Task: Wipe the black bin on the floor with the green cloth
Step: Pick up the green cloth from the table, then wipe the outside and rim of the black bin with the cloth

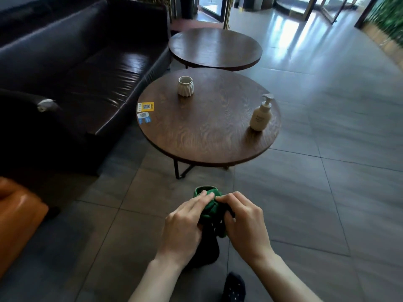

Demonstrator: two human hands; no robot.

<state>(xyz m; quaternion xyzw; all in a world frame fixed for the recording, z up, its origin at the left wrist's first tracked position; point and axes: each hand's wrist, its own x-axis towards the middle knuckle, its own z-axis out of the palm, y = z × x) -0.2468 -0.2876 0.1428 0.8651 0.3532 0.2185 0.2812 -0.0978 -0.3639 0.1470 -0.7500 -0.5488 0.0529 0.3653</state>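
Both hands are low in the middle of the view w/ a crumpled green cloth (pixel 209 207) bunched btwn them. Left hand (pixel 185 223) has fingers laid fairly straight over the top of the cloth, thumb tucked under the wad. Right hand (pixel 246 223) has fingers curled in, pinching the cloth from the other side. Right under the hands there's a dark black bin-like shape (pixel 207 251) on the grey tiled floor (pixel 316 192); mostly hidden by the hands and blurry, so can't tell if the cloth is touching it.

Further out, a round dark wood counter (pixel 207 136) on black metal legs carries a white ribbed ceramic cup (pixel 185 86), a cream pump bottle (pixel 261 114) near its right edge, and yellow and blue QR stickers (pixel 145 112) on its left edge. A second round wood counter (pixel 214 47) sits behind it. Black leather sofa (pixel 76 62) to the left, orange seat (pixel 19 214) at the lower-left corner. A dark dotted sock (pixel 234 287) shows at the bottom.
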